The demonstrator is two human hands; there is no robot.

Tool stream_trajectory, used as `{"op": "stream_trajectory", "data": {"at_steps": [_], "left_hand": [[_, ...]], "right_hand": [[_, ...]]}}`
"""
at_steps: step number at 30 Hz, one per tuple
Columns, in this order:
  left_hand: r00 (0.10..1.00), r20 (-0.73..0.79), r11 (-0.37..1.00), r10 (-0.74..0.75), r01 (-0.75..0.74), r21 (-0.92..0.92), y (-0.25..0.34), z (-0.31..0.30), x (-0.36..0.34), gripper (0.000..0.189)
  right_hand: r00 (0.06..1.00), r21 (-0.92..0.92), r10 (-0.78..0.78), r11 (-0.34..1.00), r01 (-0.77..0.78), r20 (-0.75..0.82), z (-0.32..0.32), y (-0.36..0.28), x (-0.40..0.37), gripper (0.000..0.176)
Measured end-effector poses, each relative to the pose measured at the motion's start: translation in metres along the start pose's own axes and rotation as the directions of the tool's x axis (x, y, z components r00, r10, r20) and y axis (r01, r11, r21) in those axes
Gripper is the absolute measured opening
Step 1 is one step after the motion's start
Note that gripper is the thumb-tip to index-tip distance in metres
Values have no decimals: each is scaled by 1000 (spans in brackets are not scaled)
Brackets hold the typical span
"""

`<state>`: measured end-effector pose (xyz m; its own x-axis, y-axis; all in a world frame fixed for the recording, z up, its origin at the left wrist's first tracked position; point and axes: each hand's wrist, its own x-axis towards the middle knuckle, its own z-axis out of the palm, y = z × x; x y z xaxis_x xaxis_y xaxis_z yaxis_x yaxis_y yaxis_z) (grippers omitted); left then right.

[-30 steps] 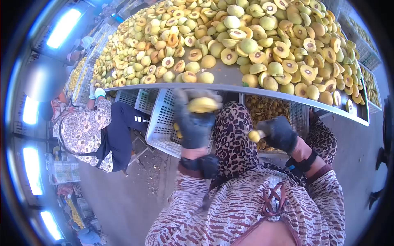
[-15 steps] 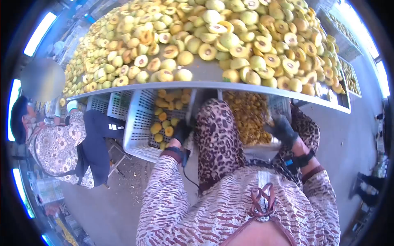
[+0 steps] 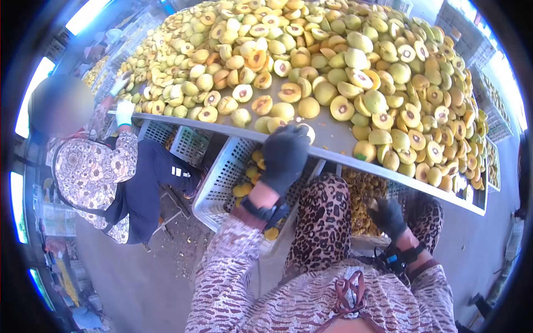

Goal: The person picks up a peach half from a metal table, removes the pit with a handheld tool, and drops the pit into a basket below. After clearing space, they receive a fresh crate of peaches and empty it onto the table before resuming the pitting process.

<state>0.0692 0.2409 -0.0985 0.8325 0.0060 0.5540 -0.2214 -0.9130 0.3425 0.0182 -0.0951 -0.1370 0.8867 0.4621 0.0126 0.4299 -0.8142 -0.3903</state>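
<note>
My left hand [image 3: 286, 158], in a dark glove, reaches over the near edge of a metal table [image 3: 327, 126]. Its fingertips are right at a halved yellow peach [image 3: 306, 133], and the back of the hand hides most of the fingers. My right hand [image 3: 387, 217], gloved too, is closed above a crate of brownish-yellow scraps [image 3: 361, 191]; I cannot tell what is in its fingers. Left of my knees, a pale plastic crate [image 3: 222, 186] holds peach halves [image 3: 242, 190], partly covered by my left arm.
A large heap of peach halves [image 3: 327, 55], many with brown centres, covers the table. To the left, a seated person [image 3: 100, 172] in a flowered top has gloved hands at the table. More crates [image 3: 191, 145] stand beneath its edge, and stacked crates [image 3: 491, 105] at the right.
My left hand has risen from the crate of peach halves to the table edge. My right hand stays over the scraps crate. The view has shifted, and the other person's hands now reach the table.
</note>
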Motion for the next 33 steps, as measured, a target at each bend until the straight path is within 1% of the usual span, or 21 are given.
{"op": "stream_trajectory", "data": {"at_steps": [1,2,3,5,7,9,11,12,13,15,17,19,21,23,24,25,26,28,30,31,33], "left_hand": [[999,46,978,10,-20,208,3,14,13,13],[965,255,958,-58,-18,285,10,18,25,14],[969,242,959,-52,-19,282,14,21,39,14],[706,672,953,-222,13,302,23,27,64,29],[737,634,944,-236,20,328,22,46,71,30],[765,597,936,-243,23,352,19,55,61,31],[864,473,985,-171,133,114,4,47,60,37],[917,393,944,-66,185,-275,-24,62,56,50],[873,446,489,-197,482,-727,-19,49,52,48],[867,498,-140,-25,491,-860,-10,2,38,51],[911,412,-337,-19,382,-860,7,-36,12,54],[923,361,-300,-133,309,-902,-3,-45,-24,55],[931,301,-262,-206,244,-934,-16,-56,-55,56],[917,292,353,-272,377,-856,-35,-64,-62,51],[927,282,345,-248,357,-868,-34,-56,-50,51],[944,194,706,-267,329,-628,-34,-52,-42,47],[958,99,926,-270,286,-246,-33,-53,-38,43],[976,-109,955,-190,158,-251,1,-13,-3,49],[982,-93,928,-162,119,-353,56,15,48,50],[988,-142,910,-61,-3,-415,73,40,69,57],[952,-272,963,142,-196,-183,99,98,108,61]], "right_hand": [[1000,-9,-18,1000,18,-11,-3,-5,3,14],[1000,79,-20,997,19,13,-10,-17,3,13],[999,164,-17,986,12,31,-17,-27,4,13],[998,218,-57,974,56,-2,-27,-38,9,14],[999,38,-35,999,35,2,-18,-40,5,19],[1000,63,-18,998,18,2,-26,-54,6,19],[992,58,-110,992,114,-63,-32,-57,9,13],[993,135,-99,985,106,-63,-42,-62,9,12],[991,125,-99,986,109,-85,-48,-64,7,12],[975,310,-32,945,101,-220,-51,-69,2,14],[991,380,-16,923,67,-135,-54,-66,-4,10],[987,581,17,810,82,-163,-46,-57,-7,7],[987,566,23,821,72,-158,-42,-54,-8,5],[993,276,2,961,30,-116,-46,-42,-11,6],[995,63,-70,995,75,-72,-52,-39,-14,6],[994,50,-76,996,80,-81,-55,-35,-17,6],[993,133,-53,989,66,-105,-55,-31,-17,7],[995,240,12,971,12,-99,-52,-28,-19,11],[994,312,79,949,-50,-80,-59,-28,-18,13],[990,293,74,955,-36,-121,-60,-25,-18,13],[989,374,85,927,-34,-122,-54,1,-24,14]]}}
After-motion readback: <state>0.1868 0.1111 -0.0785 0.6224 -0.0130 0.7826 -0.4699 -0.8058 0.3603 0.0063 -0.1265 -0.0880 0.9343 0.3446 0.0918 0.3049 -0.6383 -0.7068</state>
